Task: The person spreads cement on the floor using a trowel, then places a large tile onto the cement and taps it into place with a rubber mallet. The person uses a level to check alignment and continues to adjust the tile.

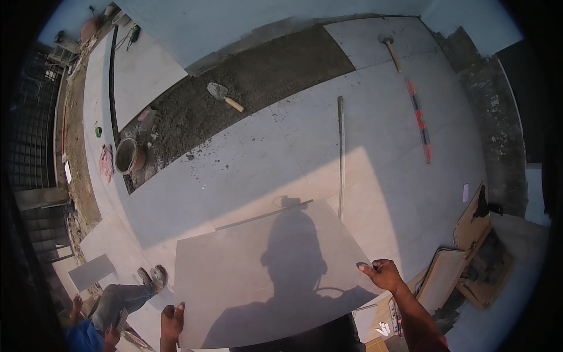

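Note:
A large grey floor tile [234,276] is held in front of me, tilted, with the shadow of a head and shoulders across it. My left hand [172,322] grips its near left edge, thumb on the face. On the right edge, my right hand [384,274] is closed with the thumb on top. The fingers of both hands are partly hidden behind the tile. Beyond it, laid tiles [246,158] border a strip of dark wet mortar [281,67]. A trowel [226,97] with a wooden handle lies on that mortar.
A bucket [138,159] stands at the mortar's left end. On the laid tiles lie a long straight bar [341,146], a red and dark bar [419,120] and a mallet [391,51]. A person's legs [126,299] are at lower left. Cardboard and boards [443,276] lean at right.

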Demonstrator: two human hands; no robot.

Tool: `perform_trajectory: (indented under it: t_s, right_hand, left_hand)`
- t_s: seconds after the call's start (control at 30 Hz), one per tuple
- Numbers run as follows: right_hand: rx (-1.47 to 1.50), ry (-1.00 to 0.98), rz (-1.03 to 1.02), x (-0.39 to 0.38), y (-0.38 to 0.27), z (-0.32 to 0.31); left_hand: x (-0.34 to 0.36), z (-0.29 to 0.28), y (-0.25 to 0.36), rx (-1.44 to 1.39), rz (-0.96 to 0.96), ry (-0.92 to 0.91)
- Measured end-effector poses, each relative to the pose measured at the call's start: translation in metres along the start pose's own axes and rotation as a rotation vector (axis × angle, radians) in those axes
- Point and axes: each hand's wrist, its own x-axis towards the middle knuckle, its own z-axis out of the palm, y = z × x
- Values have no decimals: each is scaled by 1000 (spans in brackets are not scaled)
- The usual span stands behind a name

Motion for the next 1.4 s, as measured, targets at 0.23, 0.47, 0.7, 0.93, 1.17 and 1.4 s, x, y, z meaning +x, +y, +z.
perform_trajectory:
  t_s: [0.23, 0.47, 0.7, 0.93, 1.17, 1.4]
  right_hand:
    - [-185, 167, -94, 93, -52, -199]
    - [-38, 364, -32, 219, -101, -325]
    - [-41, 434, -186, 393, -125, -417]
    - [19, 391, -277, 551, -163, -465]
    - [163, 418, -380, 724, -166, -465]
    - [288, 413, -450, 816, -181, -453]
  left_hand:
    - [80, 45, 189, -401, -37, -27]
    - [202, 86, 358, -342, 33, -3]
    - [336, 154, 489, -478, 45, -45]
    - [451, 209, 558, -464, 74, 52]
    - [562, 280, 603, -497, 161, 187]
    - [656, 331, 577, -442, 281, 353]
